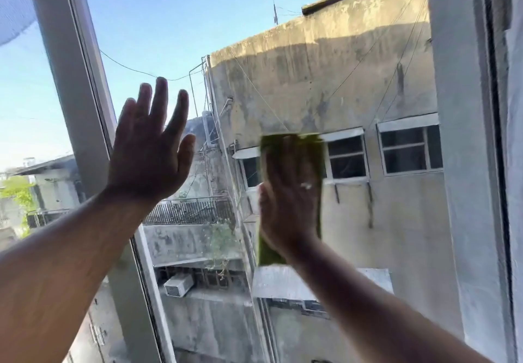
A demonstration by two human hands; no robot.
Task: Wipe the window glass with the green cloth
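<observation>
The window glass [353, 85] fills the middle of the view, with buildings and sky behind it. My right hand [288, 192] lies flat on the green cloth [315, 147] and presses it against the pane near the centre; a ring shows on one finger. The cloth hangs as a folded strip, its lower end [267, 255] showing below my wrist. My left hand [150, 150] is raised with fingers spread, palm toward the glass close to the left frame, holding nothing.
A grey vertical window frame [70, 85] runs down the left side behind my left forearm. Another frame post [464, 136] and a dark seal bound the pane on the right. A net curtain [14, 8] hangs at the top left.
</observation>
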